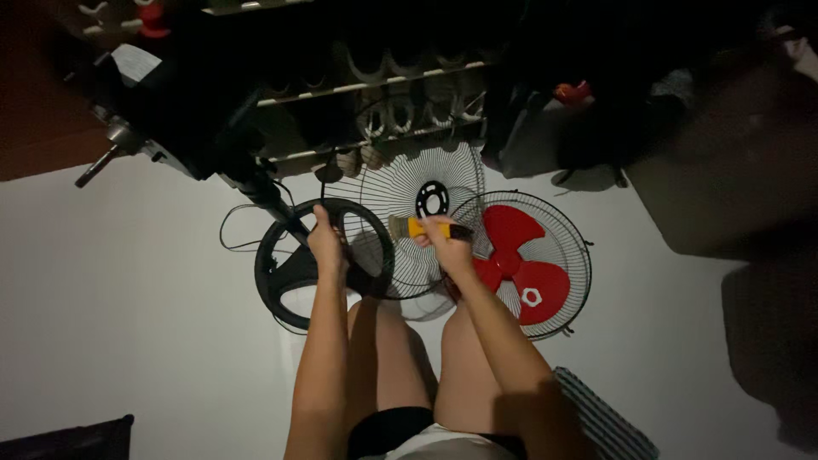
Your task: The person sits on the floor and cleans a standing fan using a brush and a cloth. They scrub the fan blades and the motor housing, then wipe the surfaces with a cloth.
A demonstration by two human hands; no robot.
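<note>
Left hand [326,243] clenched on rim of wire fan guard [409,226], held upright over floor [128,298]. Right hand [445,241] grasps yellow-handled brush [415,227] against guard centre. Risk: guard may tip onto red fan blade [515,264] if grip slackens; poor light.

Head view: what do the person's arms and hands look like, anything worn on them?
Both arms are bare from the bottom edge of the frame down to the hands: no sleeves, gloves, watch or bracelet can be made out on the left hand or the right hand. The light is dim, so rings or small marks cannot be ruled out. The arms are slim and come in from the bottom edge of the picture.
</note>
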